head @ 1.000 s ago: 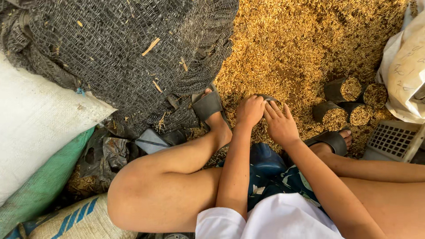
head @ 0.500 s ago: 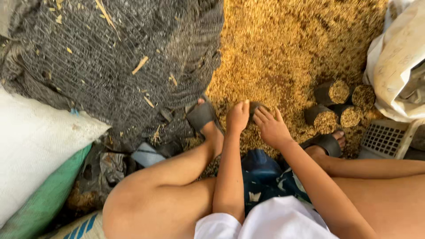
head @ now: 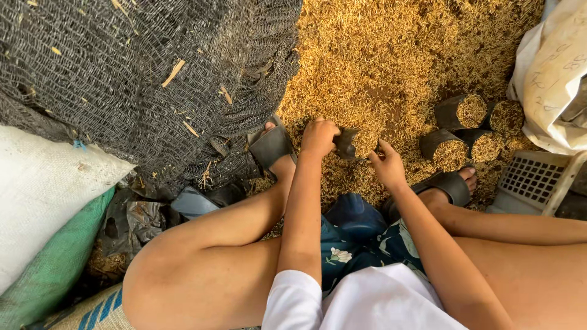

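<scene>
I sit low over a heap of golden rice husk (head: 391, 55). My left hand (head: 319, 137) grips the rim of a small black plastic nursery bag (head: 348, 143) that lies tilted on the husk, partly filled. My right hand (head: 387, 164) rests at the bag's open mouth, fingers curled on its edge and on the husk. Both hands are between my feet, which wear dark sandals (head: 272, 146).
Three filled black bags (head: 455, 110) stand to the right on the husk. A dark mesh net (head: 140, 73) covers the upper left. White (head: 43, 195) and green sacks lie at left, a white bag (head: 553, 79) and a pale plastic crate (head: 538, 180) at right.
My hands have drawn apart slightly and the black bag now shows between them, tipped toward the husk. The view has shifted a little.
</scene>
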